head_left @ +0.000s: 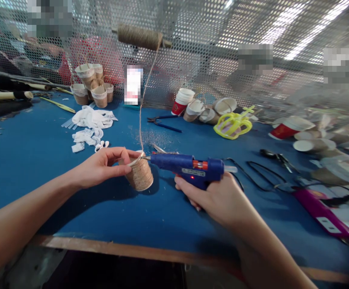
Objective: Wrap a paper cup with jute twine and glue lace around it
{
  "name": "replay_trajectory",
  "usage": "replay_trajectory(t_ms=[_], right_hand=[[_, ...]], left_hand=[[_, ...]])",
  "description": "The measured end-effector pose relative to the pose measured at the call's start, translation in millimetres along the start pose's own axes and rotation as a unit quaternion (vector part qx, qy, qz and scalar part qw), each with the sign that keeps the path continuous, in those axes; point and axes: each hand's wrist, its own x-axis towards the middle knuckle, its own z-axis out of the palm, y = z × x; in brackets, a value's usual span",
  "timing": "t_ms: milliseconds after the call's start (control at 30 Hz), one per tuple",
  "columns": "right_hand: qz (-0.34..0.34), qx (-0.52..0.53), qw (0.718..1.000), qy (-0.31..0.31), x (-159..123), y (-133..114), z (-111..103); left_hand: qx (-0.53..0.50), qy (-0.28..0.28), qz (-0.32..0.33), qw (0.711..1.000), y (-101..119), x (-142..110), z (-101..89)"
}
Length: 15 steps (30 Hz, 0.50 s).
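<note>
My left hand [104, 166] is closed around a small paper cup wrapped in jute twine [140, 174], held tilted just above the blue table [42, 160]. My right hand [215, 198] grips a blue hot glue gun [189, 166], its nozzle touching the cup's rim. A strand of twine [143, 112] runs from the cup up to a twine spool [138, 37] mounted on the perforated metal screen.
Finished twine-wrapped cups [92, 84] stand at the back left beside white lace scraps [92, 120]. Red paper cups [182, 102], blue-handled pliers [162, 122], a yellow crown shape [234, 124], black scissors [275, 158] and a purple packet [327, 210] lie to the right.
</note>
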Motion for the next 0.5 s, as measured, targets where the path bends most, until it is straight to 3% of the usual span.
replay_trajectory(t_ms=[133, 500], right_hand=[[0.027, -0.003, 1.0, 0.004, 2.6, -0.3, 1.1], [0.005, 0.022, 1.0, 0.012, 8.3, 2.8, 5.0]], left_hand=[[-0.002, -0.002, -0.001, 1.0, -1.2, 0.1, -0.6], [-0.011, -0.002, 0.003, 1.0, -2.4, -0.2, -0.8]])
